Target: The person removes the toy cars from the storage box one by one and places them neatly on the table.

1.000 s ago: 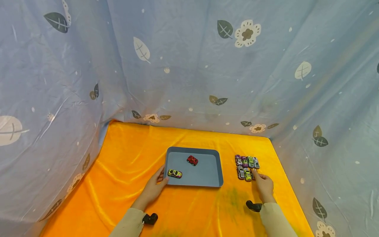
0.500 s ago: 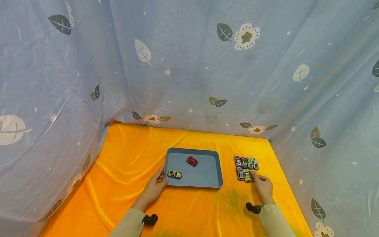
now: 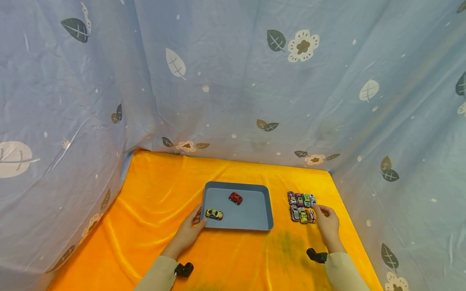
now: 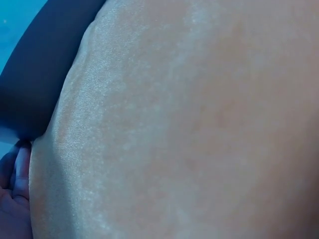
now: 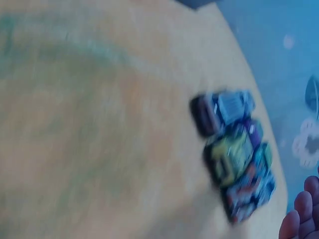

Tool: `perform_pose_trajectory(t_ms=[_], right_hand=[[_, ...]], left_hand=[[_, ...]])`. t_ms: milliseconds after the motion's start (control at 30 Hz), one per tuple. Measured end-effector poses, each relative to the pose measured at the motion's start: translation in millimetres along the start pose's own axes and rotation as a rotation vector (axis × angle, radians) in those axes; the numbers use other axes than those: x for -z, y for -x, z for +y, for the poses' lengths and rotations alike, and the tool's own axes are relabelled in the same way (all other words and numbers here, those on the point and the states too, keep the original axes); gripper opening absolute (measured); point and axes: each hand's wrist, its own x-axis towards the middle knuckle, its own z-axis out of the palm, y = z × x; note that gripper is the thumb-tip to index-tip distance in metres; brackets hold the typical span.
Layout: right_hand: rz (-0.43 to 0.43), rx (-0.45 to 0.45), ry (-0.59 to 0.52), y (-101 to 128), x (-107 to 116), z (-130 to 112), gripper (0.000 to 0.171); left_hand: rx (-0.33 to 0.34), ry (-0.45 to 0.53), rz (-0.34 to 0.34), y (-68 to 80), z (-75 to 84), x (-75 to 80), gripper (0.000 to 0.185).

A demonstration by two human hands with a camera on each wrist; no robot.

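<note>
My left hand [image 3: 188, 232] grips the near-left edge of a shallow blue-grey tray [image 3: 271, 208], thumb at the rim. In the left wrist view only part of the tray's dark outer wall [image 4: 45, 64] and some fingers [image 4: 20, 174] show. Inside the tray are a red toy car [image 3: 236, 198] and a yellow toy car [image 3: 214, 214]. My right hand [image 3: 328, 225] is at the right side of two rows of toy cars, fingertips by the white car [image 3: 313, 199] and beside the orange car [image 3: 311, 216]. Whether they touch the white one is unclear.
The back row also has purple cars [image 3: 292, 198] and a green car [image 3: 307, 200]; a silver car [image 3: 295, 213] and a yellow-green car [image 3: 303, 215] stand in front. Orange cloth [image 3: 164, 173] covers the surface. Patterned blue curtains [image 3: 225, 81] rise behind and at both sides.
My right hand has shifted off the orange car to the right, uncovering it, and its fingertips are now near the white car. The left hand and the tray stay put.
</note>
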Motion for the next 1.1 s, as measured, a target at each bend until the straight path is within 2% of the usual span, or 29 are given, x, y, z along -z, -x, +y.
perform_pose_trajectory(t_ms=[67, 233, 300, 467, 833, 967, 1100], right_hand=[[-0.03, 0.029, -0.028, 0, -6, -10, 0.067], [-0.065, 0.066, -0.081, -1, -16, -26, 0.064], [-0.07, 0.076, -0.072, -1, -20, -29, 0.063], [-0.109, 0.14, -0.065, 6, -37, -38, 0.06], [-0.261, 0.326, -0.053, 32, -97, -76, 0.055], [-0.335, 0.351, -0.083, 38, -120, -81, 0.061], [-0.405, 0.327, -0.085, 46, -140, -81, 0.067]], left_hand=[[-0.011, 0.001, 0.002, -0.3, 1.1, 1.0, 0.066], [0.01, 0.013, -0.008, 0.3, 4.8, 0.9, 0.066], [0.027, 0.019, -0.009, 0.5, 6.4, 0.9, 0.066], [0.021, 0.016, -0.008, 1.0, 7.3, 1.2, 0.066], [0.02, 0.019, -0.008, 0.8, 3.2, 2.3, 0.065], [0.013, 0.014, -0.006, 0.5, 2.4, 2.5, 0.066], [0.016, 0.015, -0.001, 1.4, 2.1, 2.3, 0.066]])
